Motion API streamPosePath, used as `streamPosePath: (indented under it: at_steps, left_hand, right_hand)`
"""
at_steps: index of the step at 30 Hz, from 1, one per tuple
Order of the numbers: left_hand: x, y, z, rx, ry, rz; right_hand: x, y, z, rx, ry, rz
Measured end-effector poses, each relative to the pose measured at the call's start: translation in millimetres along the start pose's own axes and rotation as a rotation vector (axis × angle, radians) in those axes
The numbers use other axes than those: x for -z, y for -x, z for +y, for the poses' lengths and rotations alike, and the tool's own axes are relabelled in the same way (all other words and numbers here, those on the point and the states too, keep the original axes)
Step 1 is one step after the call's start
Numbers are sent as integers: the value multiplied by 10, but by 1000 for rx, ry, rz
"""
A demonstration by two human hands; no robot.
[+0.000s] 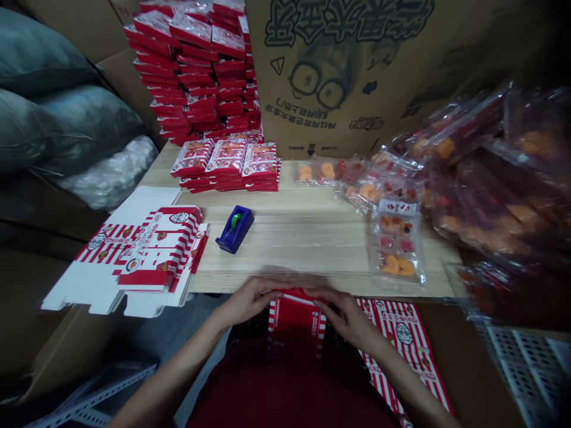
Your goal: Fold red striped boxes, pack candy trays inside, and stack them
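A red box with striped sides (pixel 297 324) is held upright against my body at the table's front edge. My left hand (pixel 255 299) closes on its upper left corner, thumb and fingers along the top. At the upper right corner my right hand (pixel 336 306) grips it the same way, fingers bent over the top edge. The box's lower part falls in shadow. Ahead and to the left sits a blue tape dispenser (pixel 235 229) with a green roll. A clear pack of gummy candy (pixel 397 244) lies to the right on the wooden table (pixel 312 238).
Flat printed cartons (pixel 156 249) lie at left. Filled red boxes (pixel 225 163) stand in low stacks, with a tall pile (pixel 196 71) behind. Candy packs (pixel 499 196) heap at right. A large cardboard carton (pixel 321 131) backs the table; sacks (pixel 75 125) sit far left.
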State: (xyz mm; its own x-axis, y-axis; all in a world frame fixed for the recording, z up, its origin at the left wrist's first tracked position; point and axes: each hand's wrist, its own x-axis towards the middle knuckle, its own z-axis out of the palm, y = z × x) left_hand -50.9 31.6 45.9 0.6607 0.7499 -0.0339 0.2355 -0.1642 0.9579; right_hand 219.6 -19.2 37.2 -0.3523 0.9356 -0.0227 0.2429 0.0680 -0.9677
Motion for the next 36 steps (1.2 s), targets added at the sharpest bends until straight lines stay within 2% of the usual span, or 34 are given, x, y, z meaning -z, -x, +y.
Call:
streamPosePath:
  at_steps: [3, 5, 7, 8, 11, 12, 13, 16, 19, 22, 24, 27, 31, 36]
  left_hand:
    - [-133, -60, -17, 8, 7, 53]
    - [-180, -98, -26, 1, -16, 87]
    - [-125, -102, -49, 10, -76, 182]
    - [-47, -88, -70, 26, -121, 299]
    - [366, -3, -188, 159, -274, 853]
    - [535, 23, -250, 224, -307, 1004]
    - [701, 41, -323, 291, -304, 1077]
    - [1078, 30, -565, 376, -215, 1028]
    - [1208, -38, -735, 401, -81, 953]
    - [1184, -97, -778, 378, 48, 978]
    - [1145, -120, -763, 350, 121, 1017]
    - [1105, -134, -711, 324, 220, 1058]
    - [1088, -93, -614, 289, 342, 1056]
    - [961, 74, -620, 248, 382, 1080]
  right_hand:
    - [-72, -110, 109, -41, -61, 116]
    - [-93, -205, 180, -19, -99, 120]
    - [-75, -262, 245, -29, -125, 90]
    - [-52, -267, 277, -55, -138, 80]
    - [42, -213, 350, -150, -169, 107]
    - [71, -188, 357, -169, -168, 135]
    - [98, -168, 349, -178, -160, 161]
    - [187, -160, 221, -130, -109, 230]
    - [316, -223, -21, -12, -41, 332]
    - [417, -322, -250, 164, 63, 519]
    - [415, -403, -342, 271, 139, 594]
    - [311, -535, -391, 353, 212, 576]
    - [160, -674, -403, 419, 271, 500]
    - [142, -742, -407, 438, 306, 489]
